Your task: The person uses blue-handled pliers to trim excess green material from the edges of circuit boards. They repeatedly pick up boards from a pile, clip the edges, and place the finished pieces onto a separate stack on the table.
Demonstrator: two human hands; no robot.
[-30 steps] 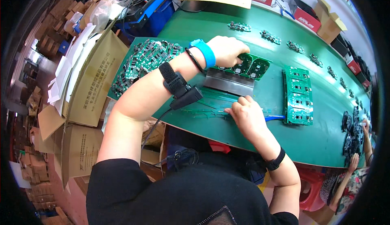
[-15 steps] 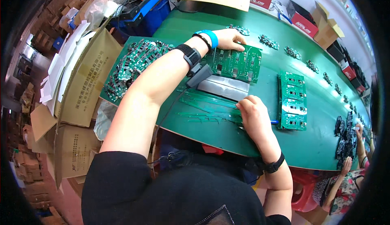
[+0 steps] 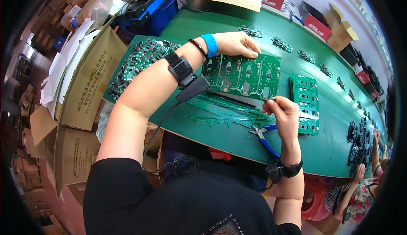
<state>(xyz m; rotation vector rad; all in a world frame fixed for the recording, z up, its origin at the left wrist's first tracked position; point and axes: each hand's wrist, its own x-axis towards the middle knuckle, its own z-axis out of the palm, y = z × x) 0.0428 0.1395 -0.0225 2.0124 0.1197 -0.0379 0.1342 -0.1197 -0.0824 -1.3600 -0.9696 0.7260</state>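
A green circuit board panel [image 3: 249,75], made up of several joined boards with small parts on them, is tilted up in front of me. My left hand [image 3: 241,45] is closed on its far edge, the thumb lying along the top. At the panel's near right corner, my right hand [image 3: 283,111] pinches the edge between thumb and fingertips. Below the right hand a pair of side cutters [image 3: 266,141] with blue handles lies on the green table, jaws apart. Thin green offcut strips [image 3: 218,117] are scattered just nearer than the panel.
A stack of similar panels [image 3: 306,122] stands right of my right hand. A heap of small circuit boards [image 3: 137,63] lies at the left, beside cardboard [image 3: 91,91]. Small board assemblies [image 3: 306,55] form a line along the far side. A co-worker's hand [image 3: 360,172] rests near black parts at right.
The panel has been lifted, tilted and shifted slightly right, now covering the grey block behind the strips. My right hand has moved up to its corner, leaving the side cutters in full view.
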